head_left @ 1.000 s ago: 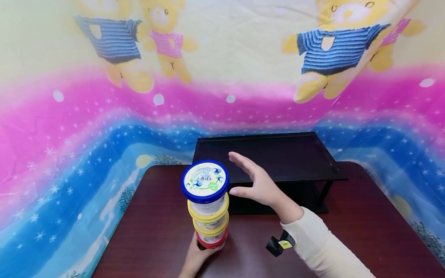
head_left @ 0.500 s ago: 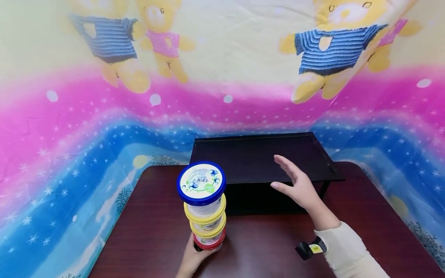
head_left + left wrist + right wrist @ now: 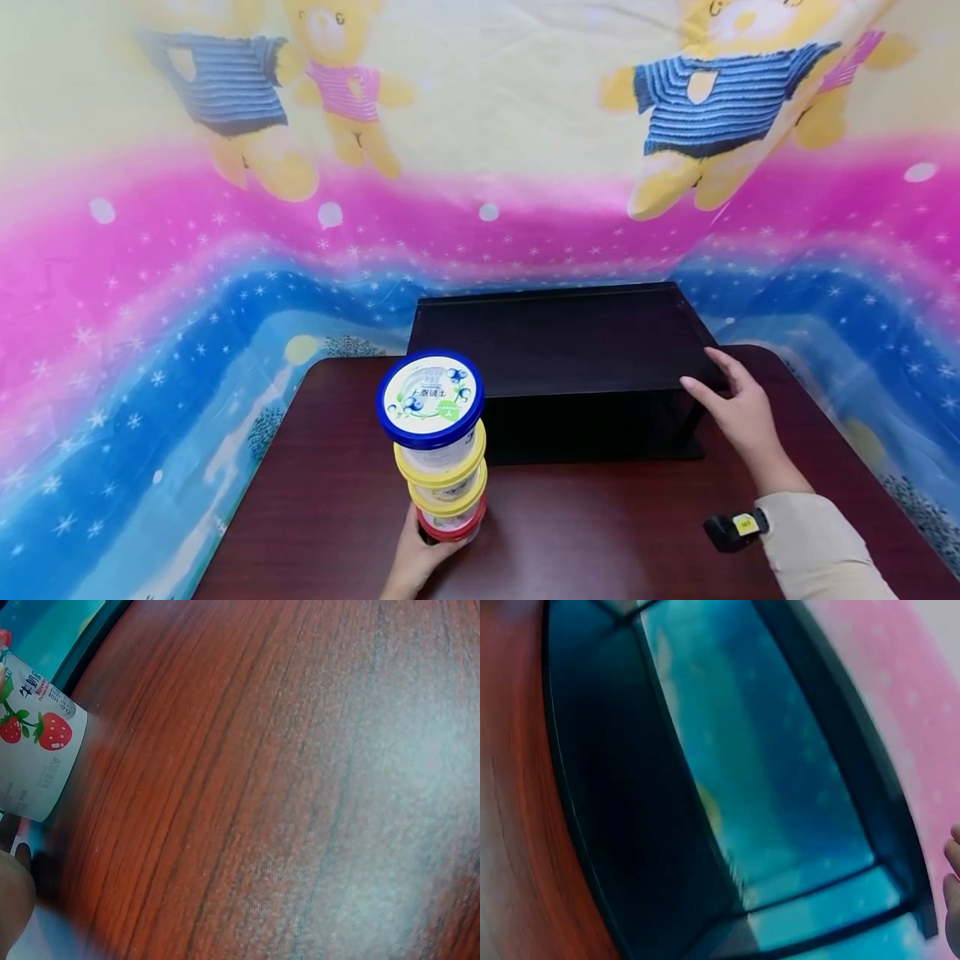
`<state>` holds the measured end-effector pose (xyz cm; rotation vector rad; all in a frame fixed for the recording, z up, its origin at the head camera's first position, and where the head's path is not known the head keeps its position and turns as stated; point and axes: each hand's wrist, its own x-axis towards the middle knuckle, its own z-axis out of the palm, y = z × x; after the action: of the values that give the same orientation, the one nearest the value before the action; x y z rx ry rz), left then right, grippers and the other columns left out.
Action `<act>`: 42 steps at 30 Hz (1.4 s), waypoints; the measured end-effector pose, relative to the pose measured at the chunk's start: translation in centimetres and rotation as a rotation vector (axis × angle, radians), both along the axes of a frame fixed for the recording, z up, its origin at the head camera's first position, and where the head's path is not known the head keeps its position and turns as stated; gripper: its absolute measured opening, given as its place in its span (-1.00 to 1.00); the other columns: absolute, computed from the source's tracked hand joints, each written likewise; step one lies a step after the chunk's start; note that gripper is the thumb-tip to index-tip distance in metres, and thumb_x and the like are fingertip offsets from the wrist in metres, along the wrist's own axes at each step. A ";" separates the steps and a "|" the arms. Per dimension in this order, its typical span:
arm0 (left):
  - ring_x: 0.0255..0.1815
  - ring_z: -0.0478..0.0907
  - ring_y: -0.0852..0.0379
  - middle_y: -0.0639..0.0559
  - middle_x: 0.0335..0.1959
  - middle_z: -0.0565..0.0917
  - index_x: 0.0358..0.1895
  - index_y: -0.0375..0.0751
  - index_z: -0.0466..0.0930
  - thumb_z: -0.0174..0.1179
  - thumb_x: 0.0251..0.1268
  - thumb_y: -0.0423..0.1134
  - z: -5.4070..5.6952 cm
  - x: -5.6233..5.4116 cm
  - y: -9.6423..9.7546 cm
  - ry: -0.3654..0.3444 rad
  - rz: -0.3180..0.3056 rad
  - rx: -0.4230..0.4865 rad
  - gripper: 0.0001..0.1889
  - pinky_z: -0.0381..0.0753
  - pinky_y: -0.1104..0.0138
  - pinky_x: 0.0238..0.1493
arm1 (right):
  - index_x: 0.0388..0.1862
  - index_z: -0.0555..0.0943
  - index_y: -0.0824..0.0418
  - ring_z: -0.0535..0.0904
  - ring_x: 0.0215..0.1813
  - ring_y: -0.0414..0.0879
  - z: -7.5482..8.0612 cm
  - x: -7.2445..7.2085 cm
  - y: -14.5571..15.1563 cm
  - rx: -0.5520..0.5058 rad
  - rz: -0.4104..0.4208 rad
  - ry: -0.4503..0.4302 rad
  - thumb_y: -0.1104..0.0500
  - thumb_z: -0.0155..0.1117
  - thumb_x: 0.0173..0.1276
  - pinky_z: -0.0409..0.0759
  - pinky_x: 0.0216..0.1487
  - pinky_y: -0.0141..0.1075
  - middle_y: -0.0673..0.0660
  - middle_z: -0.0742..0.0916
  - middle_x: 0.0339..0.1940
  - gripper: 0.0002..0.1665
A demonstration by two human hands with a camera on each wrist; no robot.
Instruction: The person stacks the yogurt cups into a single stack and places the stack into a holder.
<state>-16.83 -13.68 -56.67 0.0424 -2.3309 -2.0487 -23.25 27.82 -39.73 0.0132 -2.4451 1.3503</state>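
Note:
A stack of lidded tubs stands at the left front of the table: a blue-lidded tub (image 3: 432, 398) on top, two yellow-lidded tubs (image 3: 444, 462) under it, and a red-lidded tub (image 3: 452, 525) lowest. My left hand (image 3: 416, 554) grips the red-lidded tub low on its side. In the left wrist view, strawberries show on the wall of this tub (image 3: 41, 742). At the right front corner of the black shelf (image 3: 562, 342) is my right hand (image 3: 746, 412), thumb and fingers spread apart. Whether it touches the shelf is hard to tell; the right wrist view shows just some fingers (image 3: 952, 885).
The dark red wooden table (image 3: 570, 525) extends in front of the shelf and to both sides. Below the shelf top is a dark lower board (image 3: 622, 787). A printed cloth (image 3: 525, 225) with bears hangs behind and around the table.
My right hand has moved away from the stack, rightward across the front of the shelf to its right corner. The left hand keeps its grip on the lowest tub; the stack looks nearly still.

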 end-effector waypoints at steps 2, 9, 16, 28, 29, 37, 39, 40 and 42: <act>-0.03 0.34 0.10 0.03 -0.05 0.43 0.07 -0.05 0.21 0.45 -0.39 -0.25 0.0 0.1 0.0 -0.001 -0.005 0.008 -0.20 0.23 0.24 0.03 | 0.31 0.09 0.19 0.11 0.20 0.18 -0.3 -0.1 0.9 0.029 -0.059 -0.021 -0.02 0.11 0.20 0.24 -0.10 -0.03 0.27 0.17 0.29 -0.24; -0.03 0.35 0.08 0.03 -0.07 0.44 0.07 -0.05 0.22 0.45 -0.38 -0.18 0.0 0.2 0.0 -0.017 -0.003 -0.016 -0.21 0.24 0.18 0.01 | 0.33 -0.02 0.22 -0.02 0.23 0.31 -1.9 -0.4 2.8 -0.001 -0.127 -0.138 -0.14 0.03 0.20 0.12 -0.04 0.20 0.33 0.06 0.31 -0.14; -0.05 0.36 0.11 0.07 -0.10 0.46 0.05 -0.03 0.25 0.46 -0.42 -0.18 -0.2 0.4 -0.1 0.003 0.014 -0.055 -0.21 0.27 0.27 0.00 | 0.35 -0.05 0.06 0.05 0.19 0.33 -3.2 -0.6 3.5 -0.054 -0.128 -0.175 -0.16 0.02 0.20 0.17 -0.07 0.17 0.30 0.05 0.32 -0.16; -0.10 0.40 0.14 -0.03 -0.12 0.48 0.03 -0.16 0.27 0.45 -0.39 -0.30 -0.2 0.1 0.0 0.047 0.001 0.016 -0.26 0.33 0.35 -0.05 | 0.27 0.16 -0.19 0.34 0.00 -0.20 -9.0 -4.6 7.1 -0.239 -0.137 -0.097 -0.05 0.17 0.14 0.38 -0.28 -0.46 0.10 0.26 0.27 -0.29; -0.10 0.41 0.14 -0.05 -0.13 0.48 0.03 -0.19 0.27 0.44 -0.39 -0.33 -0.2 0.1 0.0 0.056 0.002 0.027 -0.26 0.34 0.36 -0.06 | 0.27 0.16 -0.17 0.33 0.02 -0.20 -9.6 -5.0 7.6 -0.248 -0.125 -0.092 -0.04 0.17 0.14 0.38 -0.26 -0.48 0.10 0.26 0.27 -0.29; -0.08 0.39 0.17 0.02 -0.13 0.48 0.02 -0.12 0.29 0.46 -0.43 -0.28 0.5 0.0 0.2 0.048 0.017 0.009 -0.24 0.31 0.37 -0.03 | 0.22 0.16 -0.35 0.33 0.01 -0.21 -17.4 -10.0 12.5 -0.199 -0.210 -0.032 -0.13 0.18 0.08 0.36 -0.34 -0.62 -0.02 0.34 0.19 -0.29; -0.08 0.39 0.15 0.03 -0.13 0.49 0.02 -0.12 0.30 0.46 -0.42 -0.28 1.3 0.0 0.5 0.052 0.006 -0.001 -0.25 0.31 0.36 -0.04 | 0.21 0.17 -0.36 0.32 0.05 -0.18 -18.2 -10.5 13.2 -0.209 -0.205 -0.020 -0.13 0.19 0.08 0.36 -0.33 -0.63 -0.03 0.33 0.20 -0.30; -0.08 0.40 0.15 0.03 -0.12 0.49 0.02 -0.11 0.30 0.46 -0.43 -0.29 1.7 0.1 0.6 0.051 0.000 0.004 -0.25 0.32 0.36 -0.04 | 0.21 0.17 -0.36 0.31 0.07 -0.17 -18.4 -10.6 13.4 -0.220 -0.199 -0.018 -0.11 0.19 0.08 0.36 -0.32 -0.63 -0.03 0.32 0.21 -0.29; -0.09 0.40 0.14 0.02 -0.13 0.49 0.01 -0.12 0.31 0.46 -0.42 -0.31 2.7 0.3 1.0 0.060 -0.020 0.017 -0.27 0.33 0.35 -0.05 | 0.21 0.17 -0.36 0.31 0.08 -0.17 -18.4 -10.6 13.4 -0.233 -0.202 -0.020 -0.11 0.20 0.07 0.36 -0.31 -0.64 -0.03 0.32 0.21 -0.29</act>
<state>-16.57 -12.66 -53.93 -0.0411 -2.2883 -2.0496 -33.84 41.24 -58.09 -0.2972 -2.2192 1.5371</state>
